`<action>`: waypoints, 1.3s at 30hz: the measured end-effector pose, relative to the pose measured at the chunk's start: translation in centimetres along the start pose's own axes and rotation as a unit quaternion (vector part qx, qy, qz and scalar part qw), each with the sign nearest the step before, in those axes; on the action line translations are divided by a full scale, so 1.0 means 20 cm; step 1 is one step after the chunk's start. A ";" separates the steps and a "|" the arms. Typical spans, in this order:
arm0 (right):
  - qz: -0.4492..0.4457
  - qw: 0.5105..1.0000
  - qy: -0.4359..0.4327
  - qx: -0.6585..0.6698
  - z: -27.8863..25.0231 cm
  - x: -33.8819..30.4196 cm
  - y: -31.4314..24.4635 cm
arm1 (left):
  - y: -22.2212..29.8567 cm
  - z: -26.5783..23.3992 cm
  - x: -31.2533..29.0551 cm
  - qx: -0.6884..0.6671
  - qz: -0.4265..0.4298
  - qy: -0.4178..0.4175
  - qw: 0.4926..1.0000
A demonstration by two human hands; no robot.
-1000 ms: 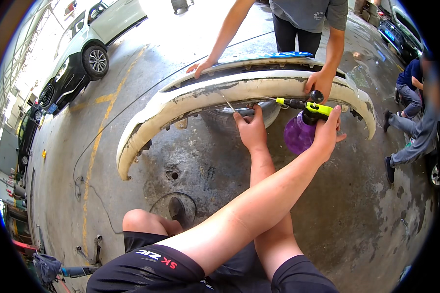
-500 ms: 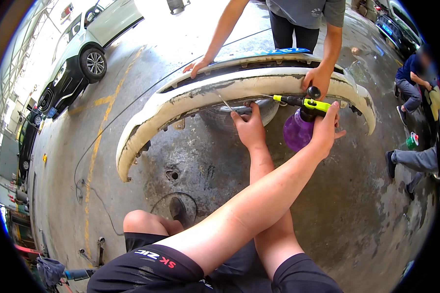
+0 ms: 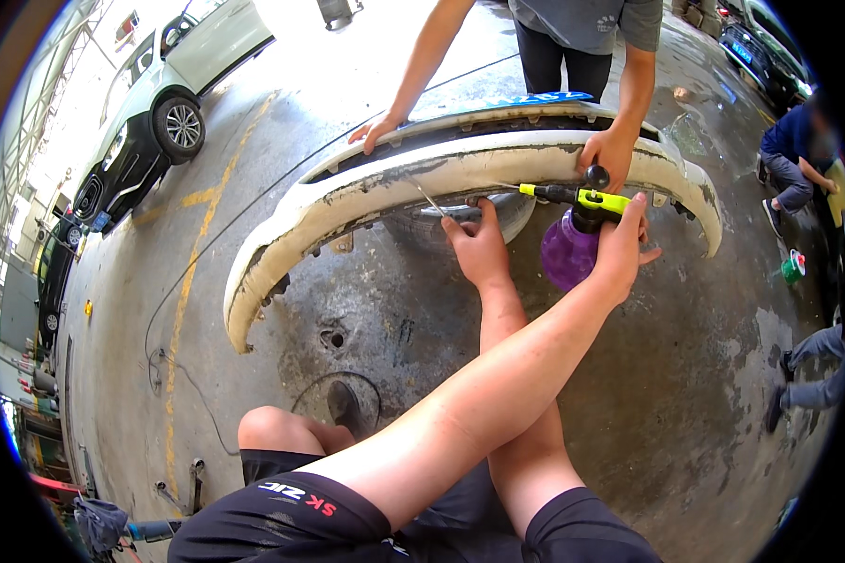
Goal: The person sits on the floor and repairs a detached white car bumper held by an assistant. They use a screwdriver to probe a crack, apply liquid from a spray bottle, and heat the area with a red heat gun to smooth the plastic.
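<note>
My forearms cross, the left over the right. My left hand (image 3: 618,249) is closed around a spray bottle (image 3: 570,251) with a purple body and a black and yellow-green head; its nozzle points left along the bumper. A thin pale streak shows in front of the nozzle. My right hand (image 3: 482,246) grips a slim, pale metal tool (image 3: 429,199), its tip at the lower edge of the bumper; its exact kind I cannot make out. The white car bumper (image 3: 347,185) has scuffed, dark-marked paint. A co-worker's left hand (image 3: 608,155) and right hand (image 3: 376,129) hold it from behind.
A tyre (image 3: 422,230) lies under the bumper, and a blue plate (image 3: 545,98) rests on top. A cable (image 3: 200,246) runs across the floor at left. A white car (image 3: 155,84) is parked far left. People crouch at right near a green container (image 3: 793,267).
My hands, the spray bottle and the bumper stay almost where they were. At the right edge, a grey-trousered person's legs have shifted lower in view.
</note>
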State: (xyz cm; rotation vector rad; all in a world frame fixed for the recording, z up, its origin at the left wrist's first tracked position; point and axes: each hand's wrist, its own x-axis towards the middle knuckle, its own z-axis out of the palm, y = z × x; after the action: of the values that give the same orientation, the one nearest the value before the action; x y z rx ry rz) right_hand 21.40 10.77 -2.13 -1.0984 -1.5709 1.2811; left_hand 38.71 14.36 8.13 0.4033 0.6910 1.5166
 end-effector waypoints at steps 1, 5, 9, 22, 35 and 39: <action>0.000 1.000 0.000 0.001 0.00 0.00 0.00 | 0.00 0.00 0.00 0.002 0.001 0.000 1.000; 0.007 1.000 -0.006 0.011 0.00 -0.01 -0.03 | 0.01 0.00 0.00 0.010 0.002 0.007 1.000; 0.008 1.000 -0.010 0.014 -0.01 -0.02 -0.04 | 0.02 -0.01 -0.01 0.013 0.000 0.006 1.000; -0.015 1.000 -0.002 0.006 -0.01 -0.01 -0.01 | 0.03 -0.02 -0.02 0.010 -0.003 0.004 1.000; -0.039 0.999 0.012 -0.019 -0.02 0.00 0.00 | 0.06 -0.02 -0.03 0.007 -0.003 0.001 1.000; -0.045 0.999 0.013 -0.027 -0.03 -0.02 -0.03 | 0.07 -0.03 -0.02 0.000 0.003 -0.004 1.000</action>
State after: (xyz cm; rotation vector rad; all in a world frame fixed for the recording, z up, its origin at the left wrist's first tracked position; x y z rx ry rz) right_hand 21.96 10.58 -1.47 -1.0614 -1.6254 1.1665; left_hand 37.32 13.96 8.53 0.4113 0.6839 1.5205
